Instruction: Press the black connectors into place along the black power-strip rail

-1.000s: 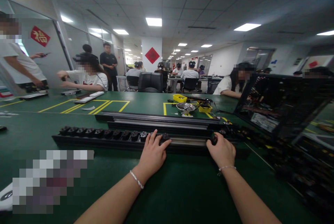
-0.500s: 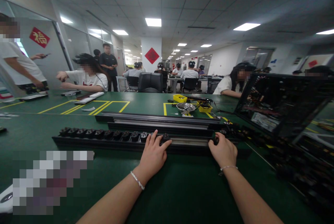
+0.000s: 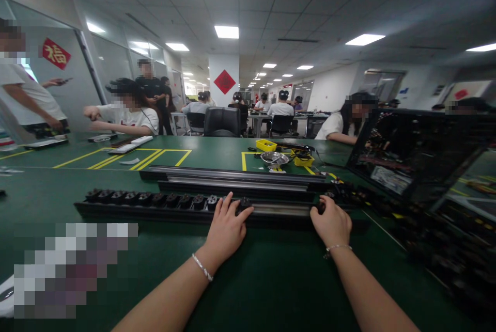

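Observation:
A long black rail [image 3: 155, 213] lies across the green table in front of me, with a row of round black socket modules [image 3: 144, 199] along its left part. My left hand [image 3: 229, 221] rests over the right end of this row, fingers stretched and thumb apart, and one black module [image 3: 245, 202] shows between index finger and thumb. At the rail's right part my right hand [image 3: 333, 221] is closed in a pinch on a small black part [image 3: 321, 205], mostly hidden by the fingers. Between the hands, the rail's pale metal channel [image 3: 281, 210] is exposed.
More black rails [image 3: 232, 173] lie behind. Beyond them are a metal bowl [image 3: 274, 158] and yellow bins [image 3: 266, 145]. A large open black case [image 3: 411, 156] and piled dark parts [image 3: 434, 239] occupy the right. Co-workers [image 3: 134, 110] sit across the table.
The camera view has shifted slightly. Both hands stay in nearly the same places on the rail, and the right hand still pinches the small black part.

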A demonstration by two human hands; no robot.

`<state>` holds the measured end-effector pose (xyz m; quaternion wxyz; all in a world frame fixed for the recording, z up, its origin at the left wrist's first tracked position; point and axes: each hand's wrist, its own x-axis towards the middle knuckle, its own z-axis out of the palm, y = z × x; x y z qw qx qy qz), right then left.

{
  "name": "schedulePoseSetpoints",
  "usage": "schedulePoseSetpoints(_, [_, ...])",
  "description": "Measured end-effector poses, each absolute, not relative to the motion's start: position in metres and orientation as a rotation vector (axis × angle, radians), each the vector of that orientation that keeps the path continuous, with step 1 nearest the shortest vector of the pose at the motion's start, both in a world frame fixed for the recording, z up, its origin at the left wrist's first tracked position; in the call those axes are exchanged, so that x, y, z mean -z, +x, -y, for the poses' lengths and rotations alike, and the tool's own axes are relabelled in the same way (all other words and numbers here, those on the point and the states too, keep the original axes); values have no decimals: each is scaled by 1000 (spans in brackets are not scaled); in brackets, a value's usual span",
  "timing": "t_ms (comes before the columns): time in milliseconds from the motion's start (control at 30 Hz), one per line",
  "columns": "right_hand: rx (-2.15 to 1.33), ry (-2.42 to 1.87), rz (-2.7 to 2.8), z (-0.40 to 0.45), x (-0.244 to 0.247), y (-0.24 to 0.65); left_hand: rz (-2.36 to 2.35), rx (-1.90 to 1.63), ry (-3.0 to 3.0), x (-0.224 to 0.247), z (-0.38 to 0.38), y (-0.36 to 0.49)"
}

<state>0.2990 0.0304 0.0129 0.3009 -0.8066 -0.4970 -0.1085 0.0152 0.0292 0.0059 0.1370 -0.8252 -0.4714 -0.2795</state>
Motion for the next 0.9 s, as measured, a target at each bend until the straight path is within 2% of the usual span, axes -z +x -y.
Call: schedulePoseSetpoints(900, [318,-2198,1141,-26,-14,321,1348,814,-2373,-7,-29,15])
